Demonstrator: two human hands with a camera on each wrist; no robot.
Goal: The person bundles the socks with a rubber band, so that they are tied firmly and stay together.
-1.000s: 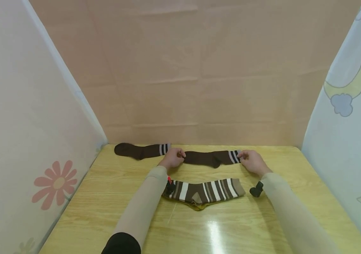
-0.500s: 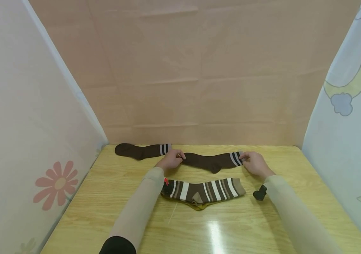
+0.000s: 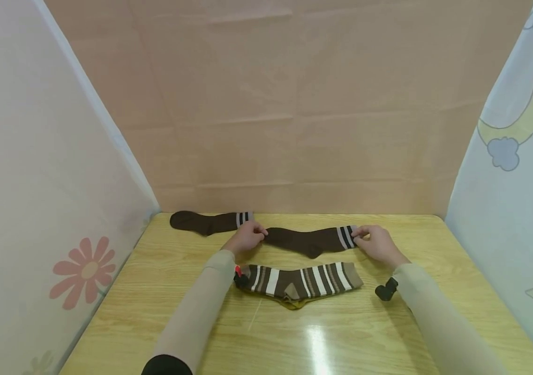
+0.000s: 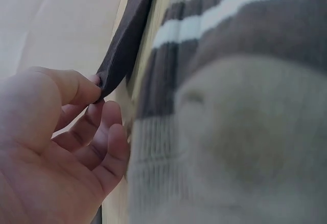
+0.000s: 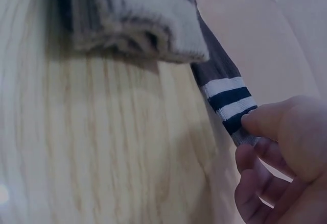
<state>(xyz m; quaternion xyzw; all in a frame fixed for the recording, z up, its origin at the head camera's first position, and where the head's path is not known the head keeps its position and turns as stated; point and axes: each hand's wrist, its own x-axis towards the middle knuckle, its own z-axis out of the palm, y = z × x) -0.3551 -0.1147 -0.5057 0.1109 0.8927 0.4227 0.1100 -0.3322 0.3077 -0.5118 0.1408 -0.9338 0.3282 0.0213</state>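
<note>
A dark brown sock (image 3: 294,241) with a striped cuff stretches sideways between my two hands. The thumb and fingers of my left hand (image 3: 244,238) pinch its toe end, seen closely in the left wrist view as dark cloth (image 4: 120,55). At the other end my right hand (image 3: 379,246) pinches the cuff (image 5: 232,101), which has black and pale bands. Another dark brown sock (image 3: 200,223) of the same look lies behind and left of my left hand. Nearer to me lie striped brown-and-white socks (image 3: 308,281), with a mustard-coloured one (image 3: 294,304) showing beneath.
All of the socks are on a light wood table (image 3: 153,302). A tan cloth wall (image 3: 294,130) rises at the back edge. White printed cloth walls (image 3: 83,208) stand at left and right. Small black wrist devices (image 3: 386,289) hang over the table near both wrists.
Both hands have drawn the dark brown sock a little toward me, nearer the striped socks. The left hand has also shifted slightly left. The other socks stay in place.
</note>
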